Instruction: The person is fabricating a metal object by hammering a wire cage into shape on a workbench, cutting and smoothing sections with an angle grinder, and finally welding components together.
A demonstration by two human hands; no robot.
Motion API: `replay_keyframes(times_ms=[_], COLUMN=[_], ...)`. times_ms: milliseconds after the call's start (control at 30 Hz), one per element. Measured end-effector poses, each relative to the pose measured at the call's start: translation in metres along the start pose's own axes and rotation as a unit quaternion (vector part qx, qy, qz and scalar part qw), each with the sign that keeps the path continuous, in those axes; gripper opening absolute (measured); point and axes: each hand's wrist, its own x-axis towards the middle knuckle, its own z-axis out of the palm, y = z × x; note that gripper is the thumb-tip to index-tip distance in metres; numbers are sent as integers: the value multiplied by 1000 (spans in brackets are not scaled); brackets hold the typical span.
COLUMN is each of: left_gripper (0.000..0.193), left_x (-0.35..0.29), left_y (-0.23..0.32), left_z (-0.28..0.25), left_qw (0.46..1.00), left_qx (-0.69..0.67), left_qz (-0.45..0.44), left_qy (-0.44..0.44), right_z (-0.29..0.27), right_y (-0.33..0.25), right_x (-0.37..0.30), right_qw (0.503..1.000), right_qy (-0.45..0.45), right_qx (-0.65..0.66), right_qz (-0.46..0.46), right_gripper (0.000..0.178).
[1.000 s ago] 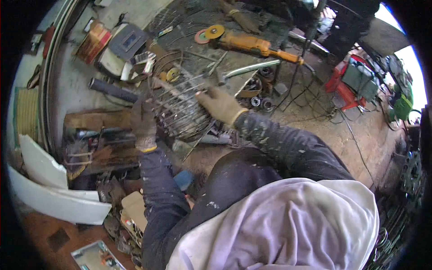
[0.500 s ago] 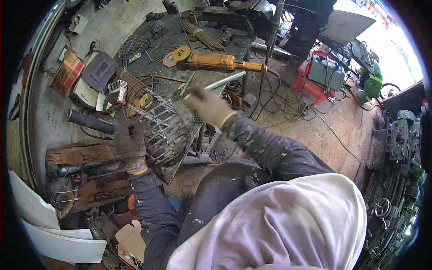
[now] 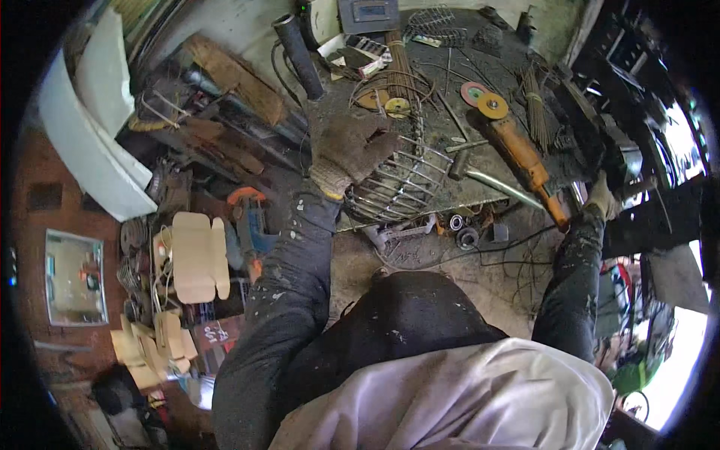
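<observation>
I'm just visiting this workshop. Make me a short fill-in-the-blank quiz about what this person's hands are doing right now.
1. The left hand, in a brown work glove, rests on a wire ____ lying at the workbench's front edge.
2. The angle grinder on the bench has a body coloured ____.
3. The right hand reaches out to the far ____ side of the bench.
4. A white ____ leans among the clutter at the left.

Missing words: basket; orange; right; panel
</observation>
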Motion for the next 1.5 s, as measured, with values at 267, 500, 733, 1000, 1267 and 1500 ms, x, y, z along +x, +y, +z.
replay_keyframes(times_ms=[267, 500, 733, 1000, 1267, 1500], left_gripper=[33, 29, 32, 27, 27, 33], left_x=[-1, -7, -3, -6, 6, 1], left_y=[6, -9, -12, -13, -4, -15], left_z=[-5, 16, 20, 14, 1, -4], left_qw=[996, 997, 992, 995, 994, 993], left_qx=[36, 76, -18, -47, 14, -58], left_qz=[-58, -5, -124, -81, -67, -44], left_qy=[-55, 33, -31, -17, -89, -94], right_z=[22, 22, -25, -117, -159, -154], right_y=[33, 64, 23, 112, 120, 101], right_x=[17, 31, 0, 4, -198, -311], right_qw=[984, 981, 950, 917, 938, 935], right_qy=[157, 134, 243, 192, -17, -62], right_qx=[29, 123, 144, 303, 324, 335], right_qz=[80, -61, 131, -174, -120, -96], right_gripper=[105, 93, 78, 34, 43, 53])
